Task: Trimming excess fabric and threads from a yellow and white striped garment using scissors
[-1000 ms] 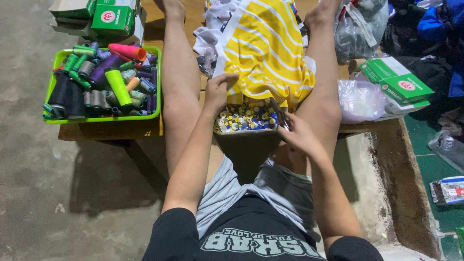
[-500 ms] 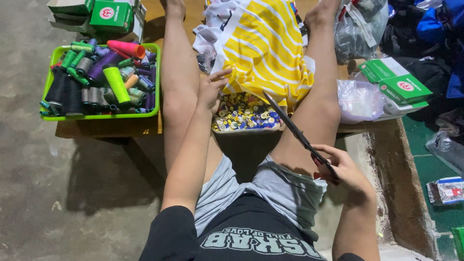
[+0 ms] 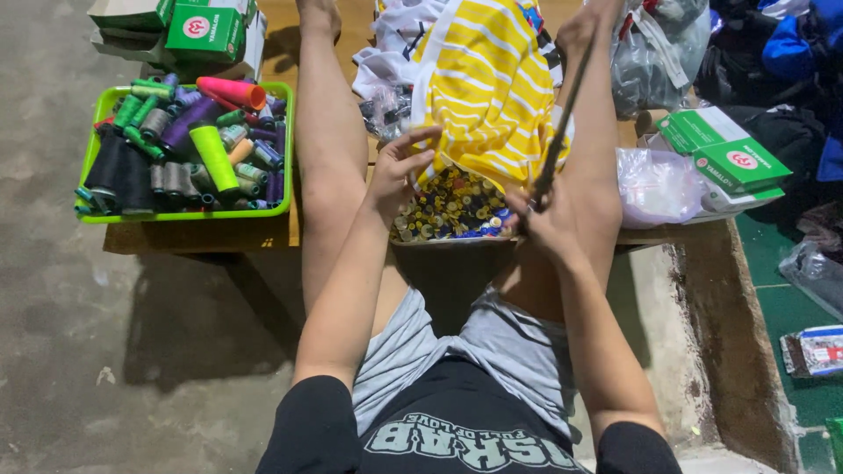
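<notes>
Yellow striped cloth (image 3: 492, 88) lies on the bench (image 3: 202, 235) between the person's legs, overhanging a box of buttons (image 3: 448, 211). Left hand (image 3: 399, 171) is spread, fingers touching the cloth's lower edge. Right hand (image 3: 544, 219) is clamped on long scissors (image 3: 562, 123), blades pointing up beside the cloth. Step in hand appears to be trimming; that calls for a taut edge. Green tray of thread spools (image 3: 189, 145) sits left.

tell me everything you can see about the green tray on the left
The green tray is a shallow, bright green rectangular bin, plastic by the look of it. It sits flat on a low wooden board beside the person's leg, packed with thread spools in green, purple, black, grey and pink, lying jumbled. Neither hand touches it.
</notes>
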